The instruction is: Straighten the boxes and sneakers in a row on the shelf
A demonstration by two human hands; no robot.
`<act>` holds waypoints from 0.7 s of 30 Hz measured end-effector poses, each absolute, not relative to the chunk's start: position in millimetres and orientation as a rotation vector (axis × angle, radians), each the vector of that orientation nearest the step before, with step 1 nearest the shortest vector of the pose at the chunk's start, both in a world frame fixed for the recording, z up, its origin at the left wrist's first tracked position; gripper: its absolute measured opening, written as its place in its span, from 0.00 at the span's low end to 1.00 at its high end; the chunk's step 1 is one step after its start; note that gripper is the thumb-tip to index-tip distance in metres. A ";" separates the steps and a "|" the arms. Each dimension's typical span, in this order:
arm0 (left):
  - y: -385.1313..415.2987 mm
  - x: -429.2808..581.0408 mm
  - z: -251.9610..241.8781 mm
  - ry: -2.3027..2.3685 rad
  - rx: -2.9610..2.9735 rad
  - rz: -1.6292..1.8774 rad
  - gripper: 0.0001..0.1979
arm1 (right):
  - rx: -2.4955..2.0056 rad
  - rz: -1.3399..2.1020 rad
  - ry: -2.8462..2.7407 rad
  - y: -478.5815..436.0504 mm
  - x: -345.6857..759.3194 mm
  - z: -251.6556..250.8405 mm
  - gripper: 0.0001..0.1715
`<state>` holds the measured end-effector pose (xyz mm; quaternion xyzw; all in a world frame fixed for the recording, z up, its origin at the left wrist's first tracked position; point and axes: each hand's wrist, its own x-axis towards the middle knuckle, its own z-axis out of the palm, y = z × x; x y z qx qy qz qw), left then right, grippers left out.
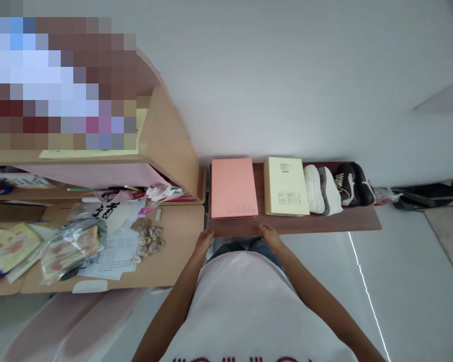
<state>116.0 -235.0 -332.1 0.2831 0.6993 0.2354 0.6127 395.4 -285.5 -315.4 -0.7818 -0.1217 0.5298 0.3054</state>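
A long dark-brown wooden shelf (324,223) stands in front of me along the wall. My left hand (203,241) is closed around its near left corner, thumb towards the top. Further right, my right hand (271,237) grips the same front edge, its thumb on top and the other fingers mostly hidden below. On the shelf lie a pink shoe box (234,188) behind my hands and a cream box (286,186) to its right. Beside them sit a pair of white shoes (315,191) and a pair of black shoes (353,186).
Close on the left is a wooden desk (177,251) bearing papers (109,251), a plastic bag (73,246) and scrunchies (149,236). A pink chair (79,322) is below the desk. At the shelf's right end lie a clear bag (385,195) and a dark long item (425,196).
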 end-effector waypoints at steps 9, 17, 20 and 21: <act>-150.9 148.8 -310.0 1.599 0.848 0.714 0.31 | -2.073 1.170 -0.735 -197.6 408.4 -294.4 0.58; -121.7 160.3 -317.5 1.470 0.852 0.749 0.28 | -2.072 1.241 -0.616 -174.1 403.9 -305.8 0.65; -118.9 161.6 -326.4 1.424 0.823 0.739 0.29 | -2.091 1.256 -0.577 -173.1 403.3 -313.8 0.64; -118.2 161.4 -329.2 1.411 0.817 0.737 0.29 | -2.098 1.262 -0.567 -173.1 403.4 -316.1 0.64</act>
